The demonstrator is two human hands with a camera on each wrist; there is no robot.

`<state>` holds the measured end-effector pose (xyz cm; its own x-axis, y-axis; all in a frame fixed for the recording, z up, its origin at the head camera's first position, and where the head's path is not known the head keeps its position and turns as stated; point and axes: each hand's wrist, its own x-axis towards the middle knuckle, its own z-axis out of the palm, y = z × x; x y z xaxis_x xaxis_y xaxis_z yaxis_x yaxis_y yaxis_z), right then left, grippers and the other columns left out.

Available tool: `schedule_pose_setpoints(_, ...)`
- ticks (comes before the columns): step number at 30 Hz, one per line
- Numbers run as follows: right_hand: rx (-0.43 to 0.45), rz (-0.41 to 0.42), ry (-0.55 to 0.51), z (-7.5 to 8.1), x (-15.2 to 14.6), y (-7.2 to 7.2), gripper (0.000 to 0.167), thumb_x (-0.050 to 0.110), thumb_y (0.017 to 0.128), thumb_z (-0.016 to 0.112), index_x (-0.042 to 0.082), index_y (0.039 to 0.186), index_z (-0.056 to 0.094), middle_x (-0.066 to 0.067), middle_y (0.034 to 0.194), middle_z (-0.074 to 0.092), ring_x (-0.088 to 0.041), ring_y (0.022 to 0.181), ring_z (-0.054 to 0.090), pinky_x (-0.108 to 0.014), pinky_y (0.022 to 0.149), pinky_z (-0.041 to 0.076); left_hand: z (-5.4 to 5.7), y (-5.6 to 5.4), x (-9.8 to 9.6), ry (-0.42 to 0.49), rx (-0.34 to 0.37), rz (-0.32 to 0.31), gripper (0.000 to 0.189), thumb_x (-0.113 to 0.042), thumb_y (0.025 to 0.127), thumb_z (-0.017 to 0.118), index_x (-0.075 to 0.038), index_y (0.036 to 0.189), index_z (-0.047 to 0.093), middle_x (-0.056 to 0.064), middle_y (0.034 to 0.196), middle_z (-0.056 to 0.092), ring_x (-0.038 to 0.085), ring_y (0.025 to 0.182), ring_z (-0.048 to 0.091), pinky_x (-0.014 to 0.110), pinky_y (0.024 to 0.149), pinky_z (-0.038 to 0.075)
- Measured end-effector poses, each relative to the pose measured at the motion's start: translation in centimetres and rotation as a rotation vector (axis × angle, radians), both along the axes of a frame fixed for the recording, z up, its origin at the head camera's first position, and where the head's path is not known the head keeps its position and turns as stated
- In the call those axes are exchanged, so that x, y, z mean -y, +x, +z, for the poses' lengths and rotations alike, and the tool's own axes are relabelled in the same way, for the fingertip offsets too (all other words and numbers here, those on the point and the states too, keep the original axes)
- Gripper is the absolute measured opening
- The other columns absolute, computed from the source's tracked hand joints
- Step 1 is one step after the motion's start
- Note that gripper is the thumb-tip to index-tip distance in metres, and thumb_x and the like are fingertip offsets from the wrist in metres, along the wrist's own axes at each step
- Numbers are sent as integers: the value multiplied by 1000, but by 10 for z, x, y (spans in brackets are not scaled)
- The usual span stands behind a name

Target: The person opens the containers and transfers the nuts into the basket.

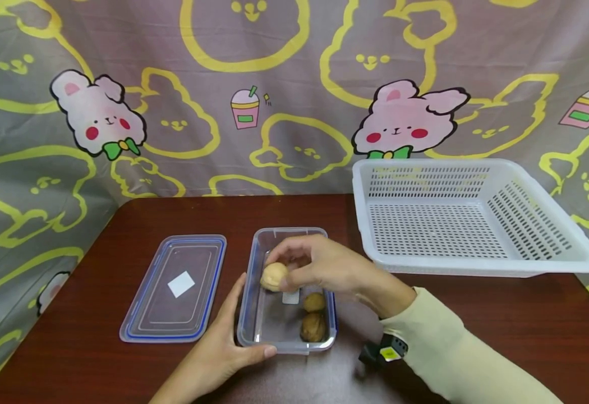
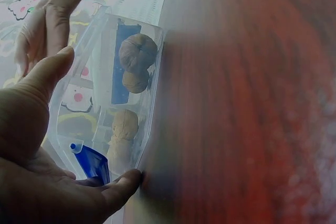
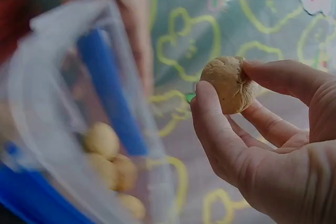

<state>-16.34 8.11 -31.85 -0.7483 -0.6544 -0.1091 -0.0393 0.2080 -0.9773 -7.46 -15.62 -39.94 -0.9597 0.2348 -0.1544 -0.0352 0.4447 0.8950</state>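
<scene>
In the head view my right hand point(image 1: 327, 269) pinches a pale tan walnut point(image 1: 274, 277) over a clear plastic container point(image 1: 280, 325). The right wrist view shows that walnut point(image 3: 227, 83) between thumb and fingertips. My left hand point(image 1: 226, 345) holds the container's near left corner, thumb along the front rim and fingers along the left side. Two darker walnuts point(image 1: 313, 327) lie inside against the right wall. Paler walnuts point(image 2: 125, 124) also sit in the container, seen through its wall in the left wrist view; the right hand partly covers the interior in the head view.
A clear lid point(image 1: 168, 314) with a blue seal and white label lies flat left of the container. At the back right stands a white perforated basket point(image 1: 436, 233). A patterned curtain point(image 1: 294, 90) hangs behind the dark reddish table point(image 1: 97, 314).
</scene>
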Motion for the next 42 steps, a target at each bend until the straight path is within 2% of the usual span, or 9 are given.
schedule_pose_setpoints(6, 32, -58, -119, 28, -27, -19, 34, 2, 91, 70, 4, 125, 69, -9, 117, 73, -24, 101, 65, -37, 91, 56, -1, -1, 0, -19, 4, 16, 132, -37, 75, 95, -24, 170, 4, 13, 174, 19, 35, 149, 39, 57, 118, 33)
schedule_pose_setpoints(11, 62, -109, -195, 50, -56, -44, 31, -2, 95, 66, 9, 123, 69, -9, 120, 70, -25, 106, 66, -36, 94, 60, -1, -2, -1, -18, 9, 29, 132, -38, 74, 96, -24, 170, 5, 14, 174, 20, 37, 151, 36, 60, 119, 30)
schedule_pose_setpoints(15, 84, -127, -304, 62, -81, -66, 30, -7, 96, 61, 10, 119, 70, -11, 122, 67, -25, 110, 65, -36, 97, 59, -2, -2, -2, -16, 3, 29, 133, -37, 74, 96, -23, 170, 4, 15, 173, 21, 37, 150, 38, 59, 119, 32)
schedule_pose_setpoints(20, 86, -116, -456, 62, -116, -93, 30, -11, 98, 53, 5, 118, 68, -11, 115, 67, -24, 107, 69, -37, 97, 59, -4, -3, -2, -26, -18, 17, 133, -38, 74, 96, -23, 170, 5, 13, 174, 19, 35, 149, 38, 59, 119, 31)
schedule_pose_setpoints(26, 137, -73, -596, 45, -157, -125, 30, -14, 102, 46, 0, 120, 66, -12, 117, 71, -26, 113, 72, -38, 100, 58, -3, -2, 0, -5, -9, 17, 132, -36, 74, 96, -25, 170, 6, 12, 175, 17, 35, 151, 35, 59, 120, 29)
schedule_pose_setpoints(31, 194, -166, -542, 31, -179, -144, 36, -13, 101, 50, 5, 123, 74, -7, 130, 65, -23, 118, 68, -36, 100, 58, -3, -1, 0, 0, 2, 25, 132, -35, 74, 96, -25, 170, 6, 12, 174, 18, 34, 150, 37, 57, 119, 31)
schedule_pose_setpoints(36, 229, -193, -470, 13, -192, -158, 36, -12, 102, 50, 8, 120, 75, -5, 124, 69, -21, 116, 69, -35, 100, 58, -4, -1, 0, 1, -8, 16, 130, -35, 75, 96, -27, 169, 7, 10, 174, 18, 33, 150, 37, 48, 119, 34)
schedule_pose_setpoints(39, 215, -251, -370, 4, -196, -161, 32, -9, 103, 53, 9, 118, 75, -5, 120, 72, -20, 114, 70, -35, 98, 59, -4, -1, 1, 2, -14, 11, 129, -35, 75, 96, -28, 169, 8, 10, 174, 19, 32, 150, 36, 47, 119, 33)
schedule_pose_setpoints(42, 195, -304, -222, -4, -201, -164, 31, -7, 102, 57, 13, 118, 74, -1, 121, 70, -17, 113, 68, -33, 97, 59, -4, 0, 1, 2, -18, 7, 129, -35, 75, 96, -29, 169, 8, 10, 174, 19, 33, 151, 34, 51, 119, 32)
